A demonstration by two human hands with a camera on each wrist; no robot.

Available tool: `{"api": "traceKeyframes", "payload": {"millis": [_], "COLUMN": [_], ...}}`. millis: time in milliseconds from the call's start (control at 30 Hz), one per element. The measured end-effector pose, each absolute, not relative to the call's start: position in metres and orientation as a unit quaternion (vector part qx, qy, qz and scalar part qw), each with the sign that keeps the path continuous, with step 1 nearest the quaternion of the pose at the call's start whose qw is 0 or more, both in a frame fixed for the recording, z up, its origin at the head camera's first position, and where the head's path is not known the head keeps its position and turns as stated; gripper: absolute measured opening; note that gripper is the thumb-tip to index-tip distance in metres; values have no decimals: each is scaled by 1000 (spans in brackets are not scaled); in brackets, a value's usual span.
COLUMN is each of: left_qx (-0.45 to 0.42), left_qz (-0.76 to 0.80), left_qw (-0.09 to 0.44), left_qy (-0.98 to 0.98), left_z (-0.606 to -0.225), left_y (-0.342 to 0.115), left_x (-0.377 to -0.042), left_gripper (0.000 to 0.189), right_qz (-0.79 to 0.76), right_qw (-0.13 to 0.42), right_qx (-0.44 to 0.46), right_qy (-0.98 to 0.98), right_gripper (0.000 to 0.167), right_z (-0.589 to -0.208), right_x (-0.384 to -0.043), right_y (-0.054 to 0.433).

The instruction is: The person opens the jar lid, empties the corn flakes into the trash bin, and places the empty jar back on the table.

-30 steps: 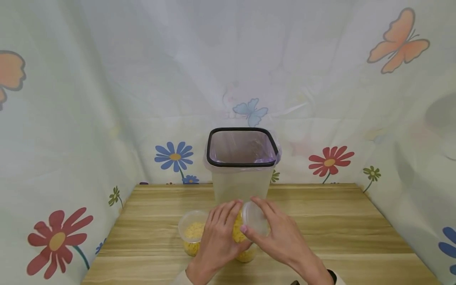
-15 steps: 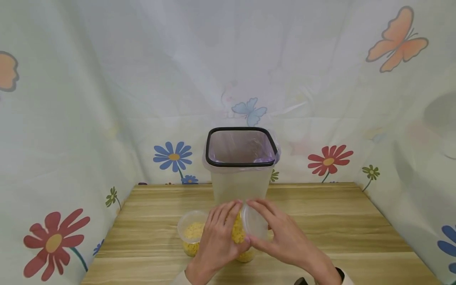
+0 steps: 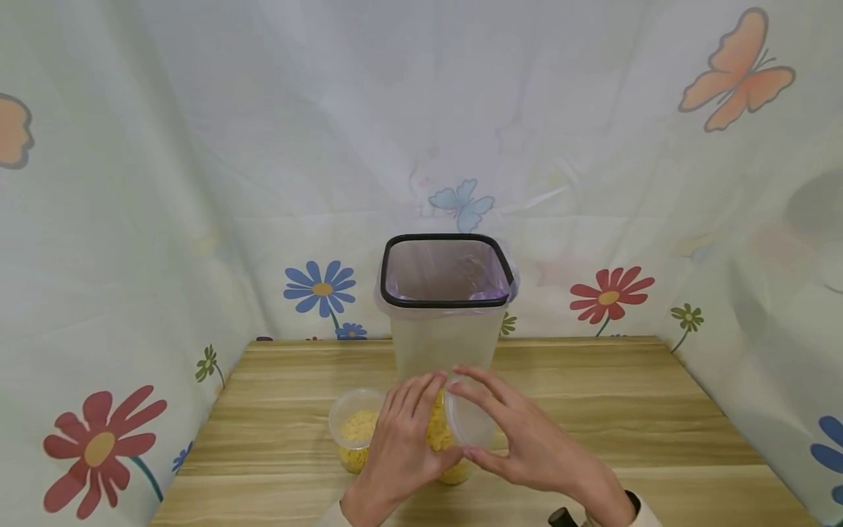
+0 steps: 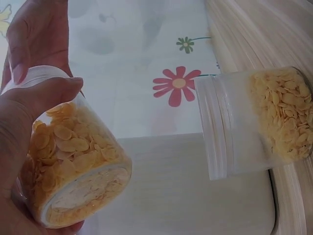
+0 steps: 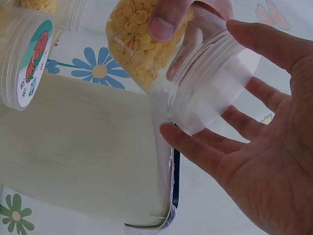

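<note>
Before me, a flowered curtain backs a wood-grain table, where a lined bin stands. In front of it, the left hand grasps the body of a jar; the right hand curves thumb and fingertips round its lid. The held jar is clear, tilted above the table, and contains yellow flakes; its lid is translucent. A labelled jar stands nearby, its label bearing a red figure on green and white, its small characters too blurred to read.

Wood-grain desk
A flake-filled jar, another jar partly hidden, and a bag-lined bin farther back.
</note>
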State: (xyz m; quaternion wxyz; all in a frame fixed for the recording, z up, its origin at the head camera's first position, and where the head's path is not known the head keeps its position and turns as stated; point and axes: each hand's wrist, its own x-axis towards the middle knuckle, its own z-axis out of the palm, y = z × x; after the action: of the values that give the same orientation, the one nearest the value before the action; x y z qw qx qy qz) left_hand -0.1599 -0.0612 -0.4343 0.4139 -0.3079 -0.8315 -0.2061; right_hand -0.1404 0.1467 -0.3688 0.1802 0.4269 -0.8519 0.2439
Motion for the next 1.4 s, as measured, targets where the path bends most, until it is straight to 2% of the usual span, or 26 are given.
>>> {"api": "traceKeyframes", "payload": {"millis": [167,367,700,1167,1400], "left_qx": [-298,-282,-290,-292,-292], "left_qz": [-205,-197,-185,-178,-188], "left_qw": [414,425,441,441,421], "left_qy": [-835,-837,-829,-830,-838], "left_z": [-433,-430,-431,-432,-431], "left_y": [-62,-62,-60,-59,-60], "left_x": [-159,-158,-159,-160,-158], "left_gripper": [101,100,97,93,88], "right_qz": [275,314,310,346,327], "right_qw": [190,183,140,124,165], "right_qx": [357,233,166,199,283], "right_qy": [-872,-902,-926,-908,-886], "right_gripper": [89,80,77,71,66], "right_z": [-366,-357,-364,-368,-370], "right_x": [-135,-126,-129,-133,-135], "right_y": [144,137,125,125,133]}}
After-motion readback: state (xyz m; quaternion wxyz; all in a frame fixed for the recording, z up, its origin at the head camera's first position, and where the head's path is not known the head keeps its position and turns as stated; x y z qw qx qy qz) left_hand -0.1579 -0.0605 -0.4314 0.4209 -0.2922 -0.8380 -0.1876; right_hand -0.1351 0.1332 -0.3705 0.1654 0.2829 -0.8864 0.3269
